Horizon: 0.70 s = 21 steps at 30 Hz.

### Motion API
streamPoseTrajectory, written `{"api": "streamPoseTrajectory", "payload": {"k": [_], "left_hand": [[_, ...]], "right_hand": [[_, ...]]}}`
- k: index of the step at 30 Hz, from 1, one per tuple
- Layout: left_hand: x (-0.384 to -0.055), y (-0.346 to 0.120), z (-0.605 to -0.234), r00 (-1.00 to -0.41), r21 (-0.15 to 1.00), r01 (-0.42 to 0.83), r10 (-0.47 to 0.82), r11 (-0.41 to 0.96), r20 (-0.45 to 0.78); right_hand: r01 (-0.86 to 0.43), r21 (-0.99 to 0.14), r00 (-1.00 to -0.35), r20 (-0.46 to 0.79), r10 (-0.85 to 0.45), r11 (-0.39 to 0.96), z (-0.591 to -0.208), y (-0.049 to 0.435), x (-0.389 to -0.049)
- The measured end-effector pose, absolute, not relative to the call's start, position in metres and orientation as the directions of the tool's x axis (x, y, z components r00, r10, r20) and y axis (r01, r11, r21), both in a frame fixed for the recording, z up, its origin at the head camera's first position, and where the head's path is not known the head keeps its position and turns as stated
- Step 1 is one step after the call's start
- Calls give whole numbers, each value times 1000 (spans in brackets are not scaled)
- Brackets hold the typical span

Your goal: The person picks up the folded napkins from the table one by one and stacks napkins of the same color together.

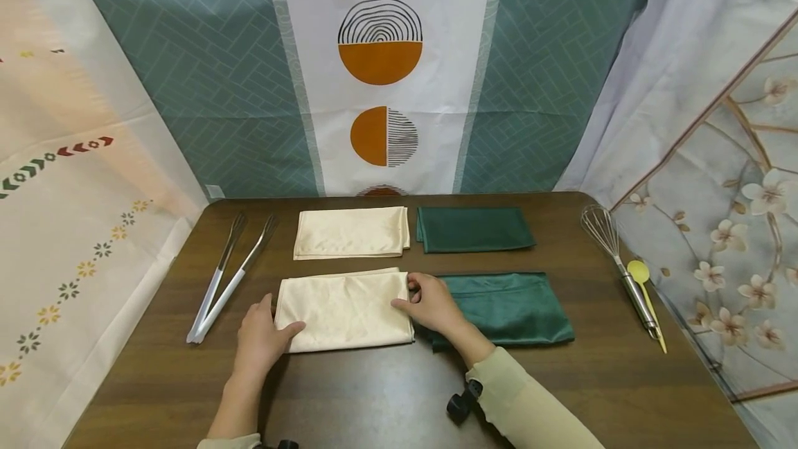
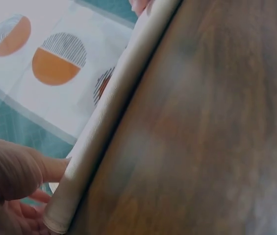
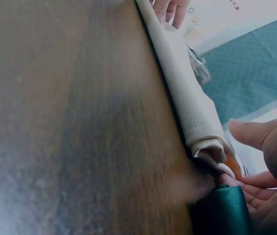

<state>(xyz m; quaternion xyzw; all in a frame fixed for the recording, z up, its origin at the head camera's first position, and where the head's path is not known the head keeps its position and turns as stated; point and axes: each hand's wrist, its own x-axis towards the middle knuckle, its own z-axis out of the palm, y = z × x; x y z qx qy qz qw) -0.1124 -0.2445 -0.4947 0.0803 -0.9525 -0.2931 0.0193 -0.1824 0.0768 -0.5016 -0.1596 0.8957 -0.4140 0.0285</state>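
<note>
A folded cream satin cloth [image 1: 346, 310] lies flat on the table between the two hands. At its left edge, my left hand [image 1: 258, 338] touches it, thumb over the top and fingers along the side. My right hand [image 1: 433, 303] is at the opposite edge; its thumb extends above the cloth and its fingertips touch the side. In the right wrist view, that thumb [image 3: 251, 133] stands apart from the cloth's layered end, near the fingers. A folded dark green satin cloth [image 1: 505, 310] lies to the right, partly hidden by the right hand.
Behind lie another folded cream cloth [image 1: 352, 233] and another folded green cloth [image 1: 476, 230]. Metal tongs with pale handles [image 1: 215, 300] lie on the left of the wooden table [image 1: 368, 400]. A whisk [image 1: 623, 272] and a small yellow spoon [image 1: 639, 272] lie along the right edge.
</note>
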Motion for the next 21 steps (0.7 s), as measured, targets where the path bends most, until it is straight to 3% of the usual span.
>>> {"api": "streamPoseTrajectory", "payload": {"k": [7, 21], "left_hand": [[-112, -244, -492, -975, 501, -216, -215, 838, -62], [-112, -243, -498, -988, 623, -151, -144, 767, -62]], "right_hand": [[-229, -708, -950, 12, -313, 668, -497, 73, -183], [-332, -671, -914, 53, -403, 663, -501, 72, -184]]}}
